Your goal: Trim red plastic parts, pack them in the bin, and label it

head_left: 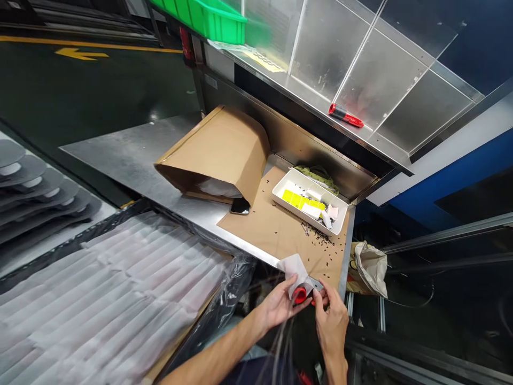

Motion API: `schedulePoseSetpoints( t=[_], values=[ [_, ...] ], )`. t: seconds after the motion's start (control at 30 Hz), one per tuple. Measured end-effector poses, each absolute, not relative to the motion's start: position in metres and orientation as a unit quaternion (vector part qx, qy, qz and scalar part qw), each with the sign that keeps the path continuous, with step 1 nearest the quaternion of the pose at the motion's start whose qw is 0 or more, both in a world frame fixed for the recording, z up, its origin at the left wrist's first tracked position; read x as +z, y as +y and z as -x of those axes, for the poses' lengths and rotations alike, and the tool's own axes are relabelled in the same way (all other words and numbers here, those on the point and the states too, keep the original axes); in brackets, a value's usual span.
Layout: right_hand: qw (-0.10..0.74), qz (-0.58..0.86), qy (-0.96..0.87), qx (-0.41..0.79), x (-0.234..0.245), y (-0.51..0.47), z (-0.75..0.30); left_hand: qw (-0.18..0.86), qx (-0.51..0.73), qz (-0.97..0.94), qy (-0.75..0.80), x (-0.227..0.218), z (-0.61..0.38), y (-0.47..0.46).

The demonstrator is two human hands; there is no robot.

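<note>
My left hand [279,306] is curled around a small red part [300,294] wrapped in a white cloth [295,270], just below the front edge of the steel workbench [132,155]. My right hand [331,316] pinches at the red part from the right side, fingertips touching it. Both hands hold the piece in the air over my lap. What the red part is exactly stays unclear, since the cloth and fingers cover most of it.
A brown cardboard sheet [280,230] strewn with small dark screws lies on the bench. On it stand a white tray [306,200] with yellow pieces, a tipped cardboard box [220,149] and a phone [240,206]. A red marker [345,115] lies on the shelf. White sleeved stacks [100,289] fill the left.
</note>
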State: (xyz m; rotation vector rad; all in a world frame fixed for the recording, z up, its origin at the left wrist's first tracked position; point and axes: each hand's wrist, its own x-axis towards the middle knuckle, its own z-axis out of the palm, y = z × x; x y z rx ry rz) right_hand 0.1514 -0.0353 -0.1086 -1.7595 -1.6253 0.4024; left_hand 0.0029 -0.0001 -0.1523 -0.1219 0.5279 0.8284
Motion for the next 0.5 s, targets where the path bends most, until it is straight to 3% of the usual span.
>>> schedulePoseSetpoints(
  t=[0.23, 0.4, 0.5],
  values=[
    [0.373, 0.561, -0.737, 0.061, -0.106, -0.026, -0.143, 0.91, 0.348, 0.086, 0.207, -0.151, 0.005, -0.007],
    [0.396, 0.481, -0.761, 0.182, -0.115, -0.034, -0.137, 0.903, 0.362, 0.004, 0.233, -0.17, 0.022, -0.018],
    [0.36, 0.536, -0.703, 0.297, -0.138, -0.035, -0.131, 0.852, 0.437, -0.031, 0.286, -0.179, 0.041, -0.032]
  ],
)
